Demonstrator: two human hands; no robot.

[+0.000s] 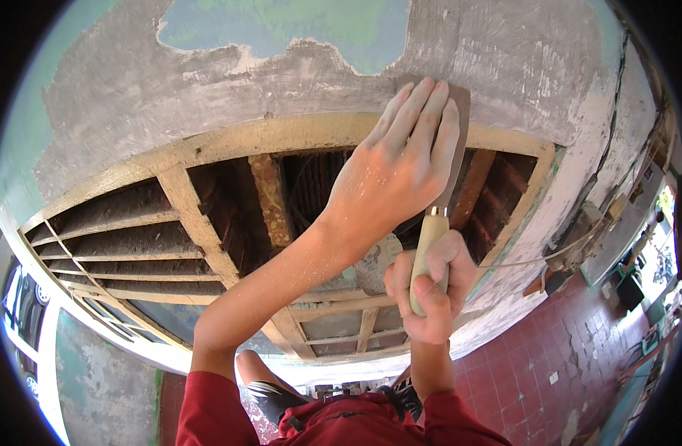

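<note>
Where the flat-bladed tool (429, 241) lies right of centre, its grey blade (463, 119) points to the far side, over the grey coated wall surface (512, 63); how much of the blade face touches cannot be seen. The right hand (434, 299) is clamped around the pale handle, thumb folded over the grip. The left hand (400, 167) is not clamped: its fingers are extended close together, laid flat across the blade. Pale residue coats the fingers of both hands.

Beyond the blade, an irregular blue-green patch (296, 30) interrupts the grey coating. Directly below the coating, a curved wooden frame (274, 135) borders an opening with wooden slats (129, 219) at left. A thin cord (534, 262) runs to the right of the right hand. Red floor tiles (504, 379) occupy the near right; a red shirt (345, 430) occupies the near edge.
</note>
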